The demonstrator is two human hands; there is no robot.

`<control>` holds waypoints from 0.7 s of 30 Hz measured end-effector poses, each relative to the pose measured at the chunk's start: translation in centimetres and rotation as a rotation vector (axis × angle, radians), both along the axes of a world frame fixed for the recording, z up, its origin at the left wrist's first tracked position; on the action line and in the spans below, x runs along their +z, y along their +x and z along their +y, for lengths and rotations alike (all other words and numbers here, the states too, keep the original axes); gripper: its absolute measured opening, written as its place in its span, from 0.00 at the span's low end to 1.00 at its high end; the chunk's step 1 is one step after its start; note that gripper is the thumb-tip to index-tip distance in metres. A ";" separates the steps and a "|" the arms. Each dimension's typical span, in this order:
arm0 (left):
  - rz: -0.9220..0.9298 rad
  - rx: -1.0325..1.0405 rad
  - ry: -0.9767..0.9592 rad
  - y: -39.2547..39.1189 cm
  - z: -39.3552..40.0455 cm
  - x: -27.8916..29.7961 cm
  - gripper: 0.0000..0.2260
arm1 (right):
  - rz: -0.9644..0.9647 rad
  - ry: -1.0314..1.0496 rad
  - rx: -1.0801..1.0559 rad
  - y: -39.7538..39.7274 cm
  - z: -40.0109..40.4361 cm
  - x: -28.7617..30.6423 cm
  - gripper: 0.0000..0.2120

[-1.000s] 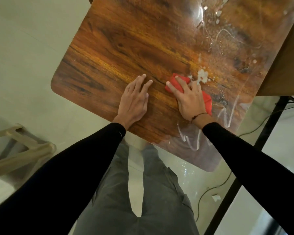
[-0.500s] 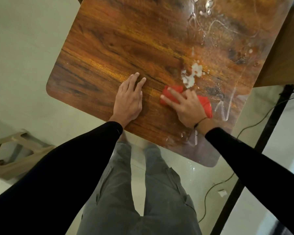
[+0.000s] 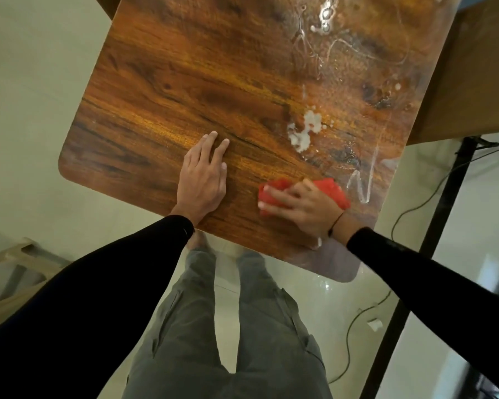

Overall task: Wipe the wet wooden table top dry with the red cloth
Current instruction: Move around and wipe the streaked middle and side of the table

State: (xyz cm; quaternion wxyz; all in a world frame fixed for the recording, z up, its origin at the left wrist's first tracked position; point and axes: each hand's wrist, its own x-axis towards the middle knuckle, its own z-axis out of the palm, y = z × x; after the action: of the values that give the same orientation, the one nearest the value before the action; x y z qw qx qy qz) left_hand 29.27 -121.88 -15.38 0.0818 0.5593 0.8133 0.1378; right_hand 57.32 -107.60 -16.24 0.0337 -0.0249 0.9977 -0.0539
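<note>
— Pressing flat on the crumpled red cloth (image 3: 330, 190), the person's right hand (image 3: 306, 207) covers most of it with spread, straight fingers; nothing is pinched, the palm just bears down.

— And where does the cloth lie?

— On the glossy brown wood-grain table top (image 3: 185, 82), near its front edge toward the right corner. It looks slightly blurred. Just beyond it sit a white foamy puddle (image 3: 304, 131) and thin streaks of water (image 3: 363, 182), both apart from the cloth.

— What about the other hand?

— The left hand (image 3: 203, 180) rests palm-down on a dry-looking stretch of the table, fingers straight and relaxed, holding nothing, well to the left of the cloth.

— Anything else around?

— Black long sleeves (image 3: 113, 283) on both arms, grey trousers (image 3: 228, 341) below, and a pale tiled floor (image 3: 26, 110) with a dark cable (image 3: 350, 335) trailing across it.
</note>
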 end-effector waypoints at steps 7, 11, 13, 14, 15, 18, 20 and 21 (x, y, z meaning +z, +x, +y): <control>0.008 0.003 -0.005 0.1 0.0 -0.1 0.22 | -0.009 0.119 -0.382 -11.1 6.8 1.0 0.30; -0.003 0.003 -0.013 0.1 0.1 0.1 0.22 | -0.018 0.063 -1.135 -10.0 6.9 1.6 0.34; -0.004 0.001 -0.020 0.1 0.1 0.2 0.22 | -0.038 0.055 -1.428 -9.0 5.2 2.2 0.36; -0.005 0.000 -0.023 0.0 0.1 0.2 0.22 | -0.044 0.042 -1.504 -9.0 3.8 2.5 0.37; -0.005 0.001 -0.026 0.0 0.2 0.2 0.22 | -0.060 0.030 -1.515 -9.2 2.2 2.8 0.38; 0.003 -0.003 -0.038 0.1 0.2 0.4 0.23 | -0.091 0.030 -1.157 -10.3 -2.9 2.7 0.35; 0.013 -0.002 -0.043 0.1 0.3 0.4 0.22 | -0.063 0.038 -0.833 -10.2 -2.8 2.2 0.34; 0.019 -0.002 -0.042 0.2 0.3 0.4 0.22 | -0.058 0.039 -0.728 -9.9 -1.4 2.0 0.34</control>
State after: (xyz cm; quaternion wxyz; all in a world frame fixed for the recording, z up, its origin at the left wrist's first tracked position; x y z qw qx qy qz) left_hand 29.44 -121.56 -14.98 0.0859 0.5598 0.8161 0.1151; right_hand 47.39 -109.05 -14.20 0.0411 0.3342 0.9406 -0.0438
